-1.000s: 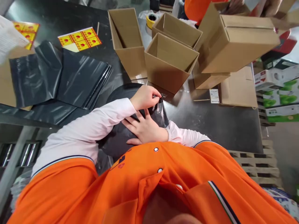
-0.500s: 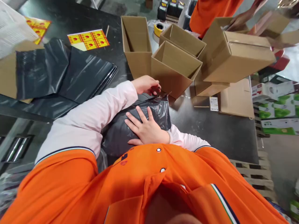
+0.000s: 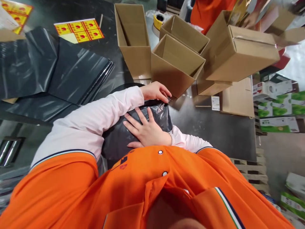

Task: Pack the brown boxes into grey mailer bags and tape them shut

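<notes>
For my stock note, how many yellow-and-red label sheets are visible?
2: one corner sheet, upper left; a second sheet right of it. Others may be hidden.

Sticker sheet (image 3: 92,24): red emblems on yellow, lettering too small to read.
White label (image 3: 215,103): fine print, illegible.
Orange shirt (image 3: 190,162): chest logo (image 3: 122,163) in dark blue and red, no readable word.
Green-and-white boxes (image 3: 277,124): printing blurred, possibly "100%" on one.

Right hand (image 3: 149,131) spread on black bag (image 3: 117,135), cartons (image 3: 173,74) beyond
</notes>
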Tool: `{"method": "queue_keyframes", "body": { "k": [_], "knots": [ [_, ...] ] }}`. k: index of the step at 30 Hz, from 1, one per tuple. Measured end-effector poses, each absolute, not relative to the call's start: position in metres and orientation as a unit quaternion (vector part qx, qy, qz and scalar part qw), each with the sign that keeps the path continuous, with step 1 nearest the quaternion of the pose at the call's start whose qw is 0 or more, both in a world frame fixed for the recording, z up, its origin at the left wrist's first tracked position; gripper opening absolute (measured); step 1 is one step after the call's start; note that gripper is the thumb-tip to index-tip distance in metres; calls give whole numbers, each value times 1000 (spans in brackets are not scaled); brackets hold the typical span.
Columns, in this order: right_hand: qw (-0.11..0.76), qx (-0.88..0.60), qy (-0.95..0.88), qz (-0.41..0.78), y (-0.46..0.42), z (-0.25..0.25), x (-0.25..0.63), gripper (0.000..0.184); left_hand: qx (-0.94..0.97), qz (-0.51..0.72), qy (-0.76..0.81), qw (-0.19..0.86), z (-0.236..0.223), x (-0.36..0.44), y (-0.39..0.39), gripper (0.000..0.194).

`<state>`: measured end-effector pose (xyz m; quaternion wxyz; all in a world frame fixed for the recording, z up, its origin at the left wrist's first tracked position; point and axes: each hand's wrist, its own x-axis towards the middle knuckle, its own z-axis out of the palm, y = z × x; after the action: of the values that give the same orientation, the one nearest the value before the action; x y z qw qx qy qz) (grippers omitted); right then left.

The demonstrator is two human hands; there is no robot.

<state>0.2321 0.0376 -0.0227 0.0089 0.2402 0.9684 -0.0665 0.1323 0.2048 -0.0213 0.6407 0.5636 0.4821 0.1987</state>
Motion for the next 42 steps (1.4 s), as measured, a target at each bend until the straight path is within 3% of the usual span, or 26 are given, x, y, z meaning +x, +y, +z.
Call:
{"method": "queue_keyframes", "body": {
  "k": [5,18,23,27,30,36,42],
  "knots": [
    [-7,237,969,-68,37,-26,232,85,572,222,511,601,-20,132,202,22],
    [-19,232,970,-67,37,-29,233,85,529,292,544,582,14,105,219,22],
    [-18,233,970,-65,37,-29,233,85,557,252,532,586,10,101,221,8],
    [-28,231,970,-72,36,-30,234,86,556,202,510,625,-14,117,213,38],
    [-20,232,970,-72,36,-29,234,85,573,198,490,626,-27,124,209,47],
    [-12,234,970,-66,37,-27,234,85,597,211,484,603,-29,125,202,51],
    [-13,235,970,-67,36,-27,234,86,595,218,509,582,-23,127,197,43]
  ]
}}
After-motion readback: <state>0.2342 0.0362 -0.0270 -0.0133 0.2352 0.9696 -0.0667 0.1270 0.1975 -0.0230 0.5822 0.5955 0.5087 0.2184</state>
